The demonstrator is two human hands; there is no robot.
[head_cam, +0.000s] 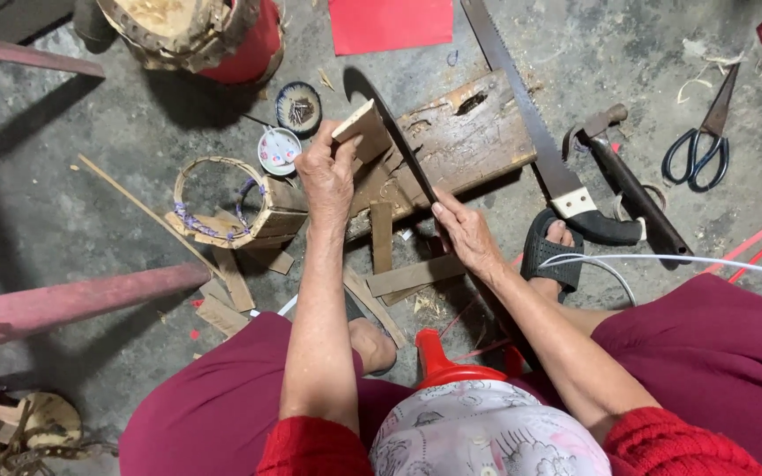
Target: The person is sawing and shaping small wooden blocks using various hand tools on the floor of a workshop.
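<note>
My left hand (pixel 326 176) holds a flat piece of light wood (pixel 362 130) upright on a worn wooden block (pixel 465 141). My right hand (pixel 467 234) grips the handle of a long dark knife (pixel 390 132), whose curved blade lies against the piece of wood. Cut slats of wood (pixel 407 275) lie on the concrete floor just below the block, between my knees.
A handsaw (pixel 531 123), a hammer (pixel 619 167) and black scissors (pixel 705 141) lie to the right. A small woven basket frame (pixel 222 203), two little round dishes (pixel 286 132), a red bucket (pixel 240 44), a red sheet (pixel 390 25) and a reddish pole (pixel 72 304) are at the left and top.
</note>
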